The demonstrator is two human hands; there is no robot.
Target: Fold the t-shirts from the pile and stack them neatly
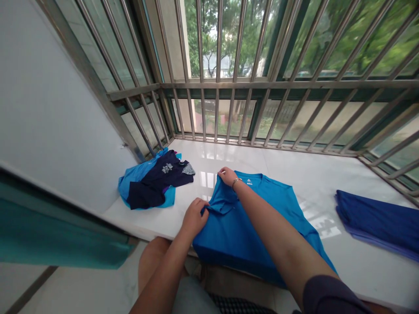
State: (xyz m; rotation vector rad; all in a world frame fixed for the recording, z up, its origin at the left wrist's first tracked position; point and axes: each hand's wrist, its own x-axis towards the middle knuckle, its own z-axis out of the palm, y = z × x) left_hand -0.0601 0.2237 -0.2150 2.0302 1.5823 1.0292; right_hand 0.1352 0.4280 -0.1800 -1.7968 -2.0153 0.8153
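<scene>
A bright blue T-shirt (258, 213) lies spread on the white sill, its neckline toward the window and its lower part hanging over the front edge. My left hand (195, 216) pinches the shirt's left sleeve near the cuff. Farther up, my right hand (228, 176) grips the same side at the shoulder, the arm crossing over the shirt's front. Between the two hands the sleeve lies bunched and folded inward over the body. The right sleeve is partly hidden behind my right forearm.
A loose heap of dark navy and blue clothes (153, 179) sits at the left by the wall. Folded navy and purple garments (379, 222) lie at the right. Metal window bars (218, 113) close off the far side of the white sill (209, 152). A teal curtain (65, 235) hangs at lower left.
</scene>
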